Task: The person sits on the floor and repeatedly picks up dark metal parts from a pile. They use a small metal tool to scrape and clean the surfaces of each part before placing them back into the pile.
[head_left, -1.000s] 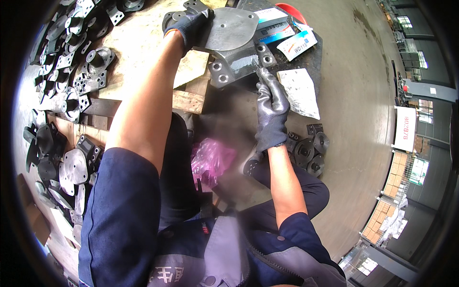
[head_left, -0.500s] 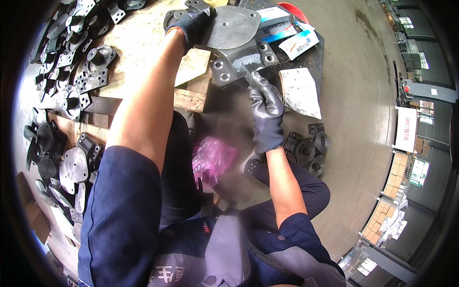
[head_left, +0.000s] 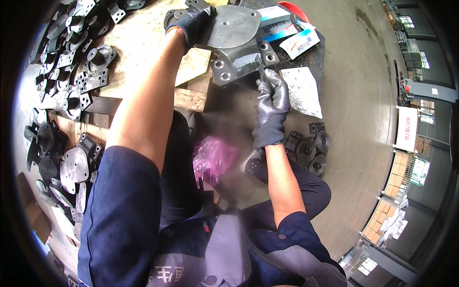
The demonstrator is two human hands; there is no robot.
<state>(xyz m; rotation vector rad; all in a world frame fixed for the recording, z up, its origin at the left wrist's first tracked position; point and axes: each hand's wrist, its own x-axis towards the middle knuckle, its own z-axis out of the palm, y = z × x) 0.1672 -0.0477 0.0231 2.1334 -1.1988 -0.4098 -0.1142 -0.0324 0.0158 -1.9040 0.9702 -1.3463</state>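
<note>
A grey metal bracket (head_left: 234, 28) with a rounded plate and bolt-holed flanges rests at the top centre. My left hand (head_left: 195, 27), in a dark glove, is closed on the left edge of its plate. Across the bracket's near sloping face lies a pale grey smear (head_left: 246, 62). My gloved right hand (head_left: 272, 100) pinches a thin dark tool (head_left: 261, 72), its tip at the right end of that smear. Most of the tool is hidden by the fingers, so its kind cannot be made out.
White-and-blue cartons (head_left: 300, 42) and a smudged white sheet (head_left: 302, 91) lie right of the bracket. Metal parts crowd the wooden board (head_left: 143, 43) at left; others (head_left: 306, 150) sit on the floor near my knee. A pink plastic bag (head_left: 214, 158) lies between my legs.
My right hand has shifted a little to the right along the bracket's near face, taking the thin tool with it. My left hand and the bracket stay put.
</note>
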